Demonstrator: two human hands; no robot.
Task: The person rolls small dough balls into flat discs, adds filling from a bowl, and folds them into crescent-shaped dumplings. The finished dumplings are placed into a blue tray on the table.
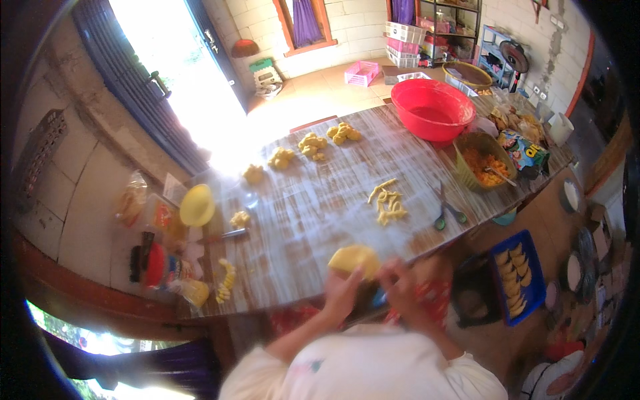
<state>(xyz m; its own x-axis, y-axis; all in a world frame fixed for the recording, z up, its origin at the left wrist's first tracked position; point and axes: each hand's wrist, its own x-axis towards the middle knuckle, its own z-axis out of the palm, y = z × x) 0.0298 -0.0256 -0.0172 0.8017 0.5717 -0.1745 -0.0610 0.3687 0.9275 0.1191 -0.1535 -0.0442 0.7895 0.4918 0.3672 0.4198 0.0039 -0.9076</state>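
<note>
A flat, rounded sheet of yellow dough [355, 260] is at the near edge of the wooden table [300, 235]. My left hand [344, 292] holds it from the near left side. My right hand [398, 285] is close by its right edge, blurred, with fingers bent; whether it grips the dough is unclear. Beyond the dough, thin dough strips [389, 205] lie in a loose group. Scissors [444, 212] with dark green handles rest to their right. Dough lumps [312, 145] form a row along the far side, and a smaller lump [240, 219] sits at the left beside a knife [227, 235].
A red basin [433, 110], a container of orange filling [485, 162] with a spoon, and packets [522, 150] stand at the table's right. A yellow bowl [197, 205] is at the left end. Below right, a blue tray [536, 280] holds folded pastries. Another person's sleeve [552, 375] shows lower right.
</note>
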